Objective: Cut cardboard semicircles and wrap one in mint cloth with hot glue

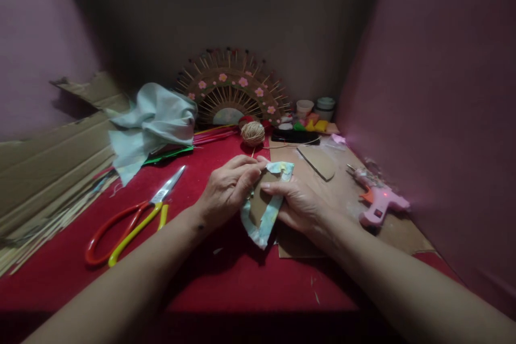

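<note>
Right then, in the middle of the frame, the left hand (228, 189) and right hand (296, 201) both pinched a cardboard piece wrapped in pale cloth (266, 207). To do it well, pulling the cloth tight and pressing it flat looked best.

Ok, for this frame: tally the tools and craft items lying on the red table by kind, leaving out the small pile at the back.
Scissors: 1
Glue gun: 1
Twine ball: 1
Stick fan with flowers: 1
Loose pale cloth: 1
Cut cardboard shape: 1
Cloth-wrapped cardboard piece, held by left hand and right hand: 1
Total: 7
</note>
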Tool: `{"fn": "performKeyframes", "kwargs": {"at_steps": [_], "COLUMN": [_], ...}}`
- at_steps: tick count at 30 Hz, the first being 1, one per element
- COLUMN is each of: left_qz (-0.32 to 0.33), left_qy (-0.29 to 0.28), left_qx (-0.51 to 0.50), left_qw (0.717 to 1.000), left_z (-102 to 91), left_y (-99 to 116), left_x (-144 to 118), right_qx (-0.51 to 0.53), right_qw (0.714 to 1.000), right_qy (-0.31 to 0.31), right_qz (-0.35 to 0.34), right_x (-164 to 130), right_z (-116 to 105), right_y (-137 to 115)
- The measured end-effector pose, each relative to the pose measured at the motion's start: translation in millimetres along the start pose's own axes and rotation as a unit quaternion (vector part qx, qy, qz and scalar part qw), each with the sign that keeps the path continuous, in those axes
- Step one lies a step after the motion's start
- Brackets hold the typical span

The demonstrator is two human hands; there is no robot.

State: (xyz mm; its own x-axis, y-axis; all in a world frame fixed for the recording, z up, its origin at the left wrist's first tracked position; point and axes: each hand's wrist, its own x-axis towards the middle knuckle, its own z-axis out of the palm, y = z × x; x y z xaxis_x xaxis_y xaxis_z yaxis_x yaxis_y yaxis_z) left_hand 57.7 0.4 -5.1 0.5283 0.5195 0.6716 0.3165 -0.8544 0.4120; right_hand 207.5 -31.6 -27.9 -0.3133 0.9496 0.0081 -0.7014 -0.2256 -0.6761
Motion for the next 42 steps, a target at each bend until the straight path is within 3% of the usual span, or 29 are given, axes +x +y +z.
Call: {"fn": "performKeyframes", "kwargs": {"at_steps": [8, 12, 15, 20, 23, 29, 36, 39, 42], "left_qz": [0.161, 0.195, 0.172, 0.064, 0.034, 0.094, 0.127, 0.069, -0.082], "left_qy": [-0.040, -0.026, -0.020, 0.018, 0.000, -0.070, -0.062, -0.004, 0.088], "left_qx": [0.151, 0.171, 0.144, 0.076, 0.078, 0.132, 0.115, 0.038, -0.041], "left_qw": [0.974, 0.965, 0.974, 0.995, 0.996, 0.984, 0.983, 0.997, 0.992], "left_z": [1.1, 2.2, 0.2, -5.8, -5.1, 1.2, 0.0, -2.4, -5.3], "left_y": [-11, -11, -6, 4, 4, -3, 2, 9, 13], "left_x": [-3, -4, -3, 0, 1, 2, 1, 1, 4], "right_qx": [0.043, 0.050, 0.057, 0.031, 0.004, -0.013, -0.012, -0.008, 0.003], "right_qw": [0.999, 0.999, 0.998, 0.999, 1.000, 1.000, 0.999, 0.999, 1.000], "right_qy": [-0.002, -0.003, 0.005, 0.021, 0.022, -0.017, -0.018, -0.003, 0.014], "right_qz": [0.024, 0.012, 0.004, -0.012, -0.018, -0.016, -0.026, -0.034, -0.025], "right_x": [1, 2, 2, 0, 0, 0, 1, -1, -3], "right_z": [-5, -6, -4, 1, 3, 2, 0, 1, 2], "right_y": [-3, -3, -4, -8, -8, -3, -5, -10, -13]}}
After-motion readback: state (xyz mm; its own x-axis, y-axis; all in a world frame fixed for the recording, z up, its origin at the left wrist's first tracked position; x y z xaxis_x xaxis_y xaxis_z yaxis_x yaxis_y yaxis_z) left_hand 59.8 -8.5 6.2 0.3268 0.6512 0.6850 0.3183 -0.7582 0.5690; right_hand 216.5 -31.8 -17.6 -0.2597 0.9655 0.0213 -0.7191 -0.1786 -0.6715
